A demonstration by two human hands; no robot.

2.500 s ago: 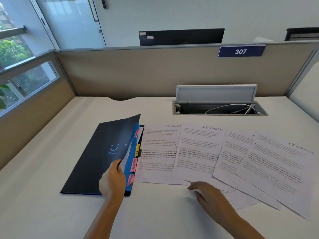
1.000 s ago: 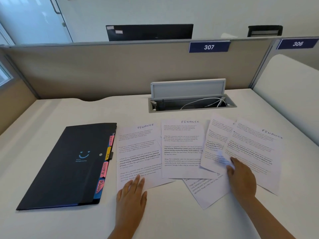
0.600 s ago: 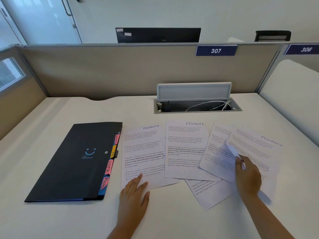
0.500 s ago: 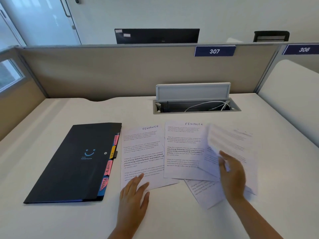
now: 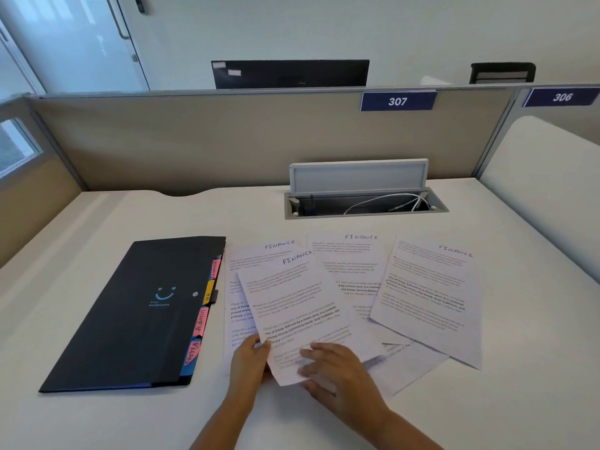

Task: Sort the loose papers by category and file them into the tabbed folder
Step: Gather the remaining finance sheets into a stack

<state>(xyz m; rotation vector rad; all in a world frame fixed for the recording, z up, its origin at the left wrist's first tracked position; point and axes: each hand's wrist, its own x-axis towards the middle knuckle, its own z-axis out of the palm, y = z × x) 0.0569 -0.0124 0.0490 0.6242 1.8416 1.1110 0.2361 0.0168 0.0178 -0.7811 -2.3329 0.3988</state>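
R hand moved a FINANCE sheet from far right onto leftmost sheet; L hand now pinches its edge.

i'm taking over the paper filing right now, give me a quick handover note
Left hand: thumb pinching the near edge of the top FINANCE sheet.
Right hand: flat on that sheet, nothing gripped.
Tabbed folder: closed, left of the papers.
Other FINANCE sheets fanned out to the right, overlapping.
Done: one sheet laid over the leftmost.
Left: stack the rest, open the folder, file them.
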